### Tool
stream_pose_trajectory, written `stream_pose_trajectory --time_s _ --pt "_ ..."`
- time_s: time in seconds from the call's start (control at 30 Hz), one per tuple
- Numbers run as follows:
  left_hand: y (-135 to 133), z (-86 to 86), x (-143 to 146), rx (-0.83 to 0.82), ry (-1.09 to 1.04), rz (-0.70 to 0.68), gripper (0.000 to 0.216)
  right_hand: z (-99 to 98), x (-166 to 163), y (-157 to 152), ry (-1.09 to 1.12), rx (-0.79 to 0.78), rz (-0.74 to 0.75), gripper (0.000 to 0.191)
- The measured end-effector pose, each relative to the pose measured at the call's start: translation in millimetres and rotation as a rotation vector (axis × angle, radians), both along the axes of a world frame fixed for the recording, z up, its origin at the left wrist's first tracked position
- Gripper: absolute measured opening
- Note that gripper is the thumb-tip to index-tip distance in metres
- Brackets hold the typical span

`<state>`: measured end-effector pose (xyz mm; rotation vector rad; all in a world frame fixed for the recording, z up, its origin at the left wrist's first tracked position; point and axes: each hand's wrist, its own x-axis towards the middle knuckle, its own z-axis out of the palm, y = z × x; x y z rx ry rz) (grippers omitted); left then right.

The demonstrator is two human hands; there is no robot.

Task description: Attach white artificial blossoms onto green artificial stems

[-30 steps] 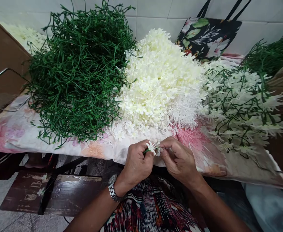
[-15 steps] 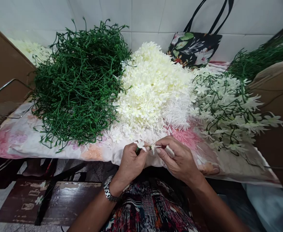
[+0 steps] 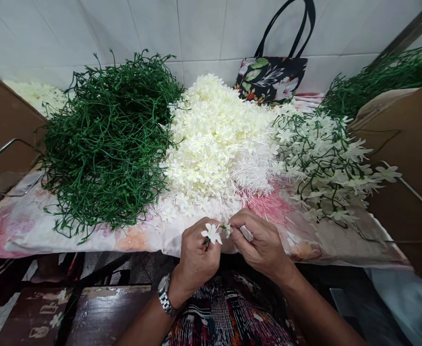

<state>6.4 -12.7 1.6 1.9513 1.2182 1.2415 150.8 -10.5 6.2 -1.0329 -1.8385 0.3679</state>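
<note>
My left hand [image 3: 196,257] is closed around a thin green stem with a small white flower [image 3: 211,233] at its tip. My right hand [image 3: 261,242] pinches a second tiny white flower piece [image 3: 227,228] and holds it against the stem's end. Both hands meet at the front edge of a table covered by a floral cloth [image 3: 23,226]. Just behind them lies a big heap of loose white flowers [image 3: 218,139]. A large tangle of bare green stems [image 3: 110,144] sits to the left.
A pile of finished stems with white flowers [image 3: 326,163] lies to the right, beside a brown cardboard box [image 3: 405,154]. A black floral bag [image 3: 271,79] leans on the tiled wall. Another cardboard panel [image 3: 2,125] stands at left. A dark wooden stool [image 3: 99,312] is below.
The view has tilted up and shifted, so the piles sit lower in the picture. My hands stay together at the table edge, the right fingers working a flower onto the stem.
</note>
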Motion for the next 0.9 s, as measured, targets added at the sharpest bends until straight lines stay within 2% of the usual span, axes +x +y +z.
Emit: stream_pose_trajectory --time_s 0.23,0.33,0.4,0.47,0.5,0.6,0.63,0.67,0.73,0.77,0.83,0.9 --pt "4.6 -3.2 5.9 0.016 0.025 -0.031 0.019 -4.1 3.3 0.4 -0.008 0.005 -0.014 0.015" --pt "7.0 4.0 5.2 -0.029 0.042 -0.107 0.019 4.2 15.3 0.8 -0.038 -0.020 0.014 0.013" --pt "7.7 11.7 2.4 -0.032 0.088 -0.153 0.035 16.0 30.5 1.7 -0.063 -0.011 -0.019 0.013" --pt "8.0 18.5 -1.5 0.015 0.172 -0.143 0.052 31.4 53.4 4.9 -0.104 0.056 -0.143 0.016" --pt "8.2 20.4 -3.5 0.034 0.219 -0.120 0.056 39.3 67.7 7.7 -0.135 0.138 -0.236 0.017" --pt "9.5 17.8 -9.7 0.106 0.274 -0.044 0.046 58.7 117.0 20.1 -0.254 0.333 -0.801 0.012" --pt "10.3 14.5 -11.9 0.123 0.273 -0.015 0.040 62.4 132.8 24.4 -0.274 0.348 -0.975 0.011" --pt "11.1 10.6 -14.3 0.133 0.273 0.012 0.035 64.3 146.9 28.1 -0.311 0.319 -1.061 0.014" --pt "12.7 2.7 -19.7 0.158 0.287 0.025 0.030 63.5 166.6 31.9 -0.463 0.281 -1.045 0.021" --pt "13.4 -0.5 -22.6 0.172 0.290 0.040 0.027 61.3 171.4 31.4 -0.503 0.315 -1.048 0.025" --pt "14.6 -4.2 -28.5 0.212 0.292 0.059 0.023 55.4 171.1 25.6 -0.542 0.334 -1.023 0.032" --pt "16.0 -4.6 -33.2 0.258 0.284 0.085 0.020 50.5 159.8 15.5 -0.508 0.355 -1.007 0.032"
